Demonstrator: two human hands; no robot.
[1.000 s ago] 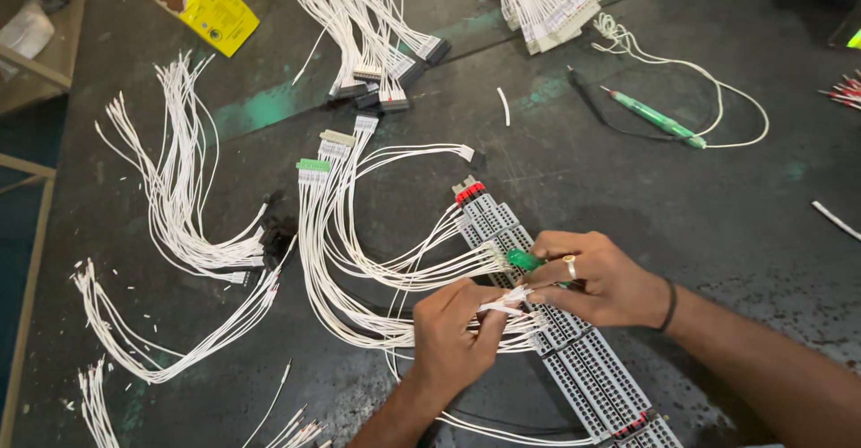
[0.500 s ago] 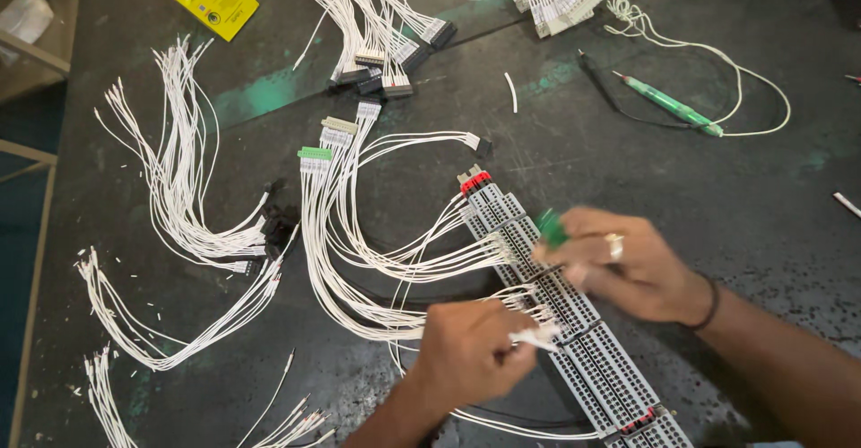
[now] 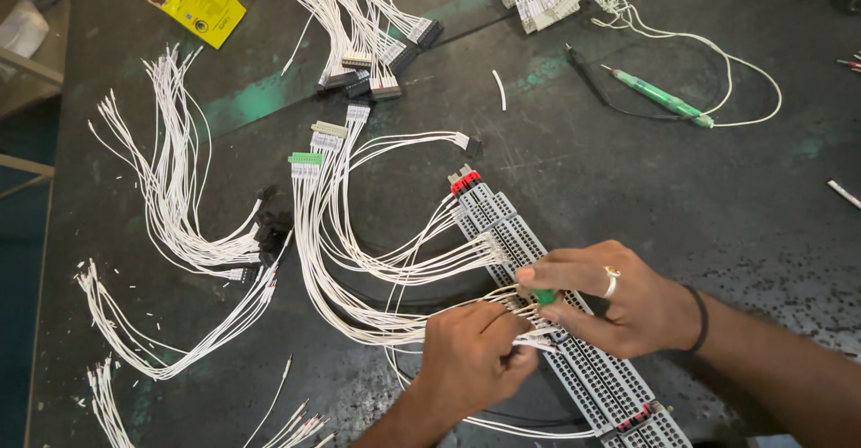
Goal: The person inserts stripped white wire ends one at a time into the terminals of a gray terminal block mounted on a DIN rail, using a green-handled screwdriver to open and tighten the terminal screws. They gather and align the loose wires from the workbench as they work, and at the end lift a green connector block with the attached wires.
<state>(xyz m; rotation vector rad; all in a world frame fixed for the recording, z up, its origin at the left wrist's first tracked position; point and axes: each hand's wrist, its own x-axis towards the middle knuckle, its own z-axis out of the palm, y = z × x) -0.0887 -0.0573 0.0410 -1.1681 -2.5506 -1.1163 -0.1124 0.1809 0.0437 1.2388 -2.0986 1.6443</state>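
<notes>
White wires [image 3: 377,269] are fanning out from the grey terminal strip [image 3: 574,358], which is lying diagonally from the centre of the bench toward five o'clock. You are pinching the bare-tipped ends of a few wires with your left hand [image 3: 471,358], fingers closed tight on them right against the strip. Your right hand [image 3: 619,309] is curling around a small green-handled screwdriver [image 3: 544,296], pressing its tip down into the strip; most of the tool is hidden under your fingers.

The wires are looking thin, light and limp; they are bending wherever they are unsupported, so taking hold just behind the tip is giving the best control. The strip is looking rigid and is resting flat.

More wire bundles with black connectors [image 3: 381,62] are sitting at twelve o'clock, loose looms [image 3: 170,206] at nine o'clock, a green pen-like probe [image 3: 659,98] with its lead at one o'clock, and a yellow box [image 3: 202,4] at eleven o'clock. The dark bench top [image 3: 700,197] is showing scuffs and worn green patches. The room beyond is barely showing.
</notes>
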